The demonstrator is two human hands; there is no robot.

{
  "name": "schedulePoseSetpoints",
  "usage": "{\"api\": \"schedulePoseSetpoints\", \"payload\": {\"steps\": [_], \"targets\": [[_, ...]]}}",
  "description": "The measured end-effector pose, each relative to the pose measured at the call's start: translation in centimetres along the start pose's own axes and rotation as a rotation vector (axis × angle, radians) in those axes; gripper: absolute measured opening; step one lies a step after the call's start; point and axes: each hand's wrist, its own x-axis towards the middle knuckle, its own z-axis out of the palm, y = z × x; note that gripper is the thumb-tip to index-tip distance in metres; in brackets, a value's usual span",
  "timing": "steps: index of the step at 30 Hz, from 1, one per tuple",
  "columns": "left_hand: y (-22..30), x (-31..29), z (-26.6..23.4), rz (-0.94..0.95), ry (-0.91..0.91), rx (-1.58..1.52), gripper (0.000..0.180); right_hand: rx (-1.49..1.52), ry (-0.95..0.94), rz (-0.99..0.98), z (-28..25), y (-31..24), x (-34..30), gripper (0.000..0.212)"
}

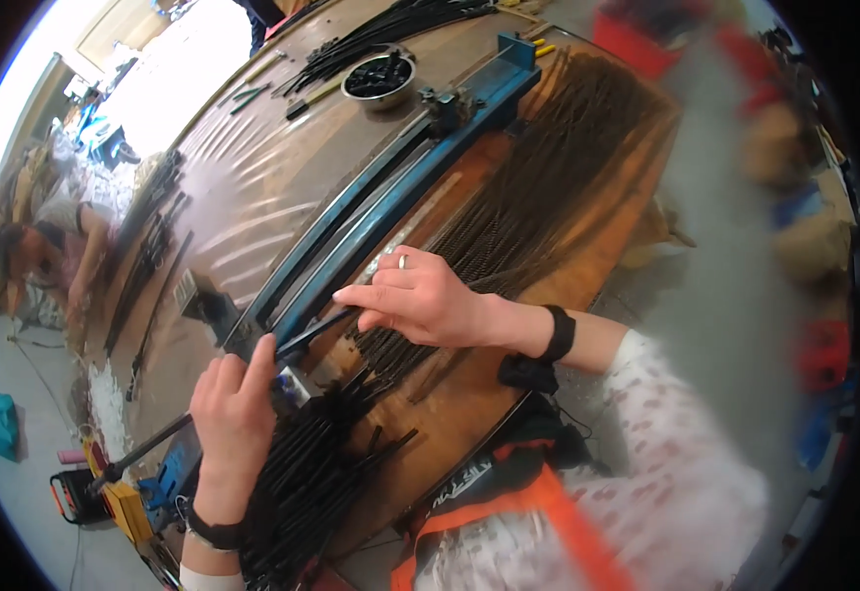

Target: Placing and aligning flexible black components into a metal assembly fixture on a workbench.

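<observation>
A thin dark rod (317, 330) slants between my two hands, and its far-left length with a black end (105, 483) sticks out past the table's left edge. My left hand (235, 409) is closed around it, thumb pointing up. My right hand (425, 300), with a ring on one finger, pinches the rod's other end, its fingertips hiding that end. Just beyond the hands runs a long blue metal rail fixture (390, 207), with a small metal clamp (449, 110) at its far part. Below my hands lies a bundle of black tubes (302, 483).
Long brown ribbed rods (538, 187) lie heaped along the table's right side. A metal bowl (381, 97) of black parts stands farther back, near pliers (248, 97) and more black rods (381, 39). Another person (61, 241) sits at the left edge beside dark rods (144, 256).
</observation>
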Motion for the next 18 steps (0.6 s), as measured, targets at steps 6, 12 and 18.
{"api": "schedulePoseSetpoints", "payload": {"steps": [6,12,18], "targets": [[0.3,-2.7,0.7,-0.099,0.123,-0.053,0.037,0.111,-0.035,0.046,4.1,-1.7,1.1,0.050],[-3.7,-7.6,-2.8,-0.471,0.292,0.006,0.015,-0.007,-0.024,0.266,2.4,1.7,0.8,0.030],[-6.8,-12.7,-5.6,-0.675,0.392,0.054,0.020,0.260,-0.380,0.363,9.2,4.2,4.8,0.019]]}}
